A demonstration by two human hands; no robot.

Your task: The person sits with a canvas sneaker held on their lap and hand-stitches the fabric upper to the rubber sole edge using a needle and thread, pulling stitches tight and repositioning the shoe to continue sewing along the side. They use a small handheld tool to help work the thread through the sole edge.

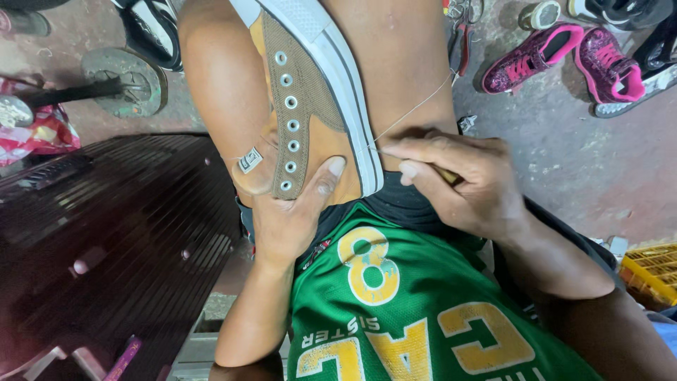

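Item: tan canvas sneaker (310, 120) with white sole, lying across your knees; your left hand (293, 212) cups its heel end, thumb pressed on the upper; your right hand (458, 180) sits at the sole edge, fingers pinched shut on a tool, thin thread (416, 107) running taut up from there; pink shoes (564, 60) on the floor, well apart.
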